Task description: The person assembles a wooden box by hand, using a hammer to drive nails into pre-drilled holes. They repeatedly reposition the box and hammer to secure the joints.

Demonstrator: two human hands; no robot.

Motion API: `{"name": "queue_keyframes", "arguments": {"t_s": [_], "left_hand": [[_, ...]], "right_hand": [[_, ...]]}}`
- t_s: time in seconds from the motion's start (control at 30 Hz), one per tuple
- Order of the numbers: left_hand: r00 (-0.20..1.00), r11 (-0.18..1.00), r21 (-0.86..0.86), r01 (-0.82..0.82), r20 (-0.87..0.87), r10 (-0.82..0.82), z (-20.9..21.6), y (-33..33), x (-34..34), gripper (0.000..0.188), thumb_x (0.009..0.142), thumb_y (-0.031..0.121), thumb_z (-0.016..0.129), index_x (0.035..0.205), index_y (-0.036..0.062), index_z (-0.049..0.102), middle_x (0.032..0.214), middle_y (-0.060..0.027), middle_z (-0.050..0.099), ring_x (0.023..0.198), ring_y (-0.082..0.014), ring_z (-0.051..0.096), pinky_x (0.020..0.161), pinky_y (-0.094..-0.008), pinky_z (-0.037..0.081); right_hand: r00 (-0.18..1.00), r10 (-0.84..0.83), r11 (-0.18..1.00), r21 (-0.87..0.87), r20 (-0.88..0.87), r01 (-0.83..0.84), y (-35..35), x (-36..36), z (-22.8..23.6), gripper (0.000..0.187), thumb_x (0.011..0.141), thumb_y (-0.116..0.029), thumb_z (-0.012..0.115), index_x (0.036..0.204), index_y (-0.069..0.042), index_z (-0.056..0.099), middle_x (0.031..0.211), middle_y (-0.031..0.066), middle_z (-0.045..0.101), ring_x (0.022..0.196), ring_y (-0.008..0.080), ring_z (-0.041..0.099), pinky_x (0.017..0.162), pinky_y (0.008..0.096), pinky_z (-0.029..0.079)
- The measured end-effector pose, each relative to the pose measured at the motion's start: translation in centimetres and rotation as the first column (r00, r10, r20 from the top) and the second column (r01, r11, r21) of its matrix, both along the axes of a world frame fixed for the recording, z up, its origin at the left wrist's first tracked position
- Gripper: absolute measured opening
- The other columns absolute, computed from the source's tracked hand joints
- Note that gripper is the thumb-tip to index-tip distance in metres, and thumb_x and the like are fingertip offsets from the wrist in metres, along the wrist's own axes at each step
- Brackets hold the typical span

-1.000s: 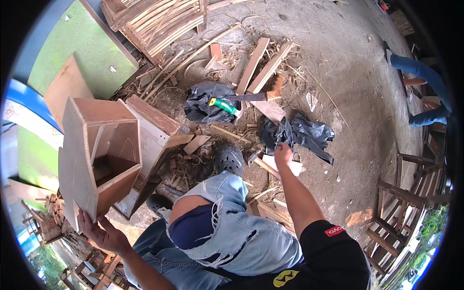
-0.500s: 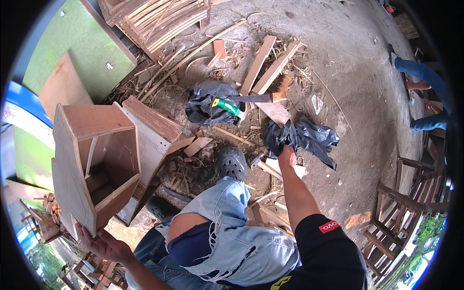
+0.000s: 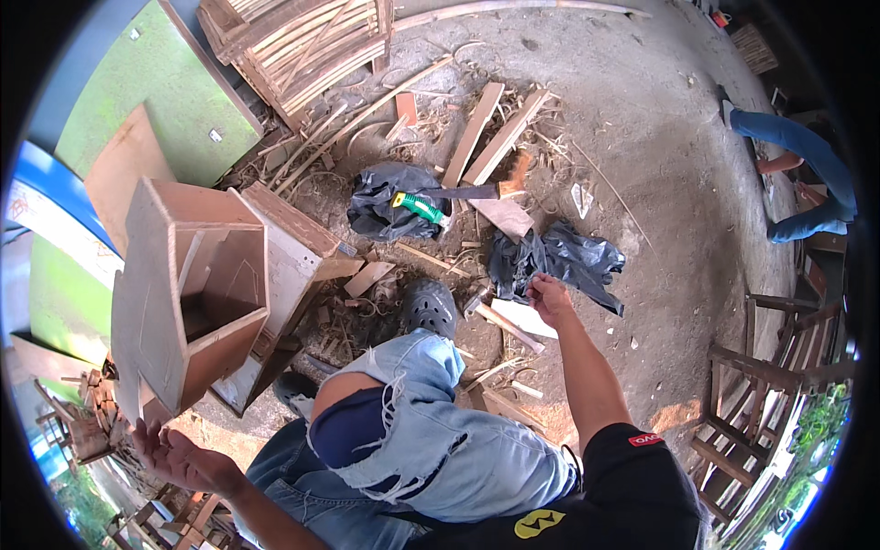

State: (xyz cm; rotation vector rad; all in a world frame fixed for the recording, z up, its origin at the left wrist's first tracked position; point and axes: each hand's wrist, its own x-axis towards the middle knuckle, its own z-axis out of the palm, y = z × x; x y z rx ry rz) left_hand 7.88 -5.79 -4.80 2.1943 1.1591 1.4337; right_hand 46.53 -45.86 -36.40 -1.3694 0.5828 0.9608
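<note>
My left hand [image 3: 188, 458] is open, fingers apart and curled slightly upward, just below the lower corner of a wooden box [image 3: 225, 353]. The box is open-fronted with angled plywood sides, and it stands tilted. My right hand [image 3: 548, 298] is closed in a pinch at the near edge of a crumpled black plastic bag [image 3: 577, 261]. Whatever the fingertips hold is too small to make out. Beneath that hand lie a hammer [image 3: 506, 325] and a pale flat piece [image 3: 527, 317].
A second black bag [image 3: 380, 188] carries a green-handled tool [image 3: 419, 206], beside a wooden-handled saw [image 3: 477, 192]. Planks [image 3: 504, 137] and shavings litter the floor. A white-sided wooden piece [image 3: 293, 261] stands behind the box. At far right are a person's legs [image 3: 802, 147] and wooden furniture [image 3: 756, 394].
My right hand has come out of the black bag, its fingers now visible and pinched. My left hand has let go of the box's lower edge and opened. The view has shifted slightly.
</note>
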Motion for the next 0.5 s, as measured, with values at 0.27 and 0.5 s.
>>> {"name": "queue_keyframes", "arguments": {"t_s": [0.27,0.5], "left_hand": [[0.554,0.414,-0.507,0.756,0.833,0.009,0.7,-5.7,4.7,0.031,0.107,0.028,0.04,0.118,0.0041,0.056,0.103,-0.0095,0.066,0.098,-0.0235,0.066,0.086,-0.0376,0.053],[0.414,-0.156,-0.384,0.91,0.833,0.368,1.3,-8.3,6.2,0.054,0.109,0.04,0.027,0.122,-0.0019,0.058,0.116,-0.0161,0.068,0.11,-0.0266,0.065,0.095,-0.0395,0.052]], "right_hand": [[0.716,0.591,0.647,0.313,0.371,-0.696,14.5,-1.9,25.4,0.013,0.097,-0.009,0.058,0.106,-0.002,0.063,0.098,0.0091,0.071,0.081,0.0152,0.068,0.069,0.0274,0.054],[-0.475,0.436,0.099,-0.566,0.764,-0.819,25.1,-15.7,40.4,0.01,0.082,-0.007,0.063,0.089,0.0,0.063,0.083,0.0169,0.066,0.076,0.0365,0.066,0.068,0.0402,0.053]]}}
